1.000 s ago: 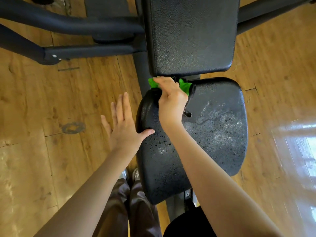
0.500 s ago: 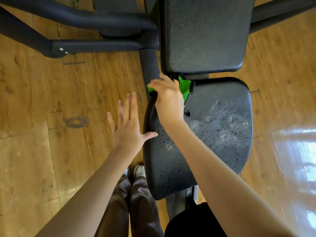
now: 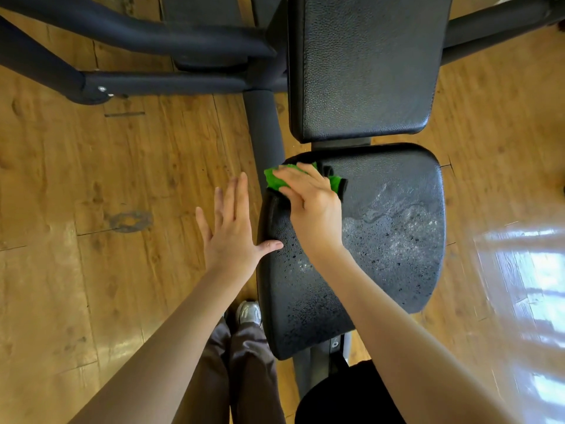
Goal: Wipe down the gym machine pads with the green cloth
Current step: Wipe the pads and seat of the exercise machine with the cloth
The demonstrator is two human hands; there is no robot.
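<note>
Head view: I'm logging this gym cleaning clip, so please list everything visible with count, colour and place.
seat pad: one, black, centre right, wet droplets and streaks on top
back pad: one, black, top centre, just beyond the seat pad
green cloth: one, green with dark edge, on the seat pad's far left corner
machine frame: dark tubes, top left, one post running down beside the seat pad
floor: wooden planks, brown, all around, window glare at right
shoe: one seen, grey-white, bottom centre beside the seat pad
trousers: brown, bottom centre
left hand: flat, fingers straight, thumb touching the seat pad's left edge
right hand: on the green cloth, fingers curled over it
</note>
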